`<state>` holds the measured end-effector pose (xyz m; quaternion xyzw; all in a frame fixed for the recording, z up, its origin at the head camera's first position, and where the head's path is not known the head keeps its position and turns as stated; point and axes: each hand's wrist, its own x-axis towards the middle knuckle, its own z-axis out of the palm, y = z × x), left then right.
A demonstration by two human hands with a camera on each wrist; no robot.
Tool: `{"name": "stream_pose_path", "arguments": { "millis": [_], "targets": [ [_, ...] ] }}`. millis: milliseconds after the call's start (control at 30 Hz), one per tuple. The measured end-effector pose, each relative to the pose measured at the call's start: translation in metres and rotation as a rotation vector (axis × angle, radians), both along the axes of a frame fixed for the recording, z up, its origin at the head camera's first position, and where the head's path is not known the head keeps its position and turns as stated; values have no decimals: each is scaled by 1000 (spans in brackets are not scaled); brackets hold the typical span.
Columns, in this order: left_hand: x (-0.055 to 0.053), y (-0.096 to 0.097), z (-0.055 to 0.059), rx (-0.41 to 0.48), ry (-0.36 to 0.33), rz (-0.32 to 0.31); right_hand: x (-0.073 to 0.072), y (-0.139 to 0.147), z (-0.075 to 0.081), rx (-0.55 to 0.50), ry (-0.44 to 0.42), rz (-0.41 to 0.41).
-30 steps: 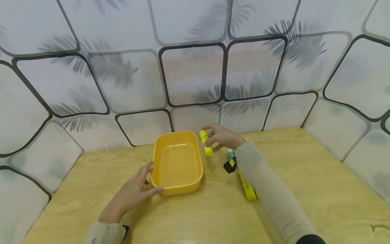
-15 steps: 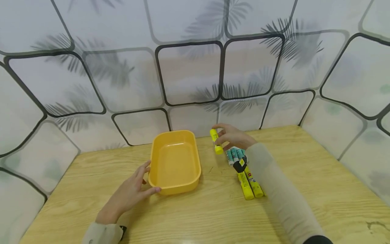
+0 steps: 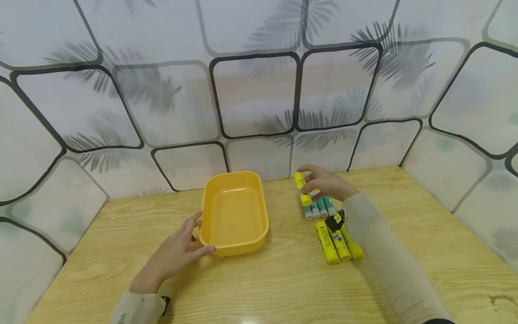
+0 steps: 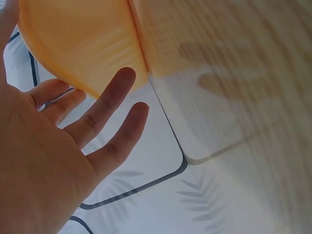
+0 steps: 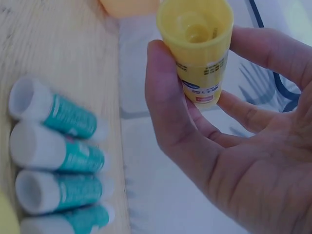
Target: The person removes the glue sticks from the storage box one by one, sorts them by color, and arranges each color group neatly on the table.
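Observation:
My right hand [image 3: 327,183] pinches a yellow glue stick [image 3: 302,189] between thumb and fingers, above the table. The right wrist view shows the hollow end of that yellow glue stick [image 5: 195,53] facing the camera. Just below it, several teal-and-white glue sticks [image 3: 322,208] lie side by side. My left hand [image 3: 171,261] rests against a yellow-orange plastic tray [image 3: 238,249], its thumb at the near left corner and the other fingers along the left side. Those fingers [image 4: 103,114] look spread and mostly straight in the left wrist view. Nothing lies inside the tray.
Three yellow glue sticks [image 3: 327,243] lie in a row nearer me, partly behind a black wrist device [image 3: 335,220]. The wooden table [image 3: 263,288] meets a patterned wall covering [image 3: 259,157] just behind the tray.
My right hand has moved right with the yellow glue stick, from beside the tray to over the teal glue sticks. More glue sticks now show from behind the arm. My left hand stays at the tray.

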<state>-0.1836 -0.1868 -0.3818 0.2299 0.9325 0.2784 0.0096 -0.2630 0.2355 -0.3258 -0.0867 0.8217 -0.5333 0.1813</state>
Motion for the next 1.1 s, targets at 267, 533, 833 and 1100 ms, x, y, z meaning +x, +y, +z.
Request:
{"name": "stream_pose_path", "arguments": {
  "millis": [267,533,833,1100],
  "targets": [
    [-2,3,0,-18,8,0,11,27,-4,29,21,-16],
    [-2,4,-1,-15,13,-12,22,40,-5,25,19,-24],
    [0,1,0,-26,4,2,40,56,-5,66,44,-31],
    [0,2,0,-23,-2,12,54,65,-5,70,60,-10]
  ]
}}
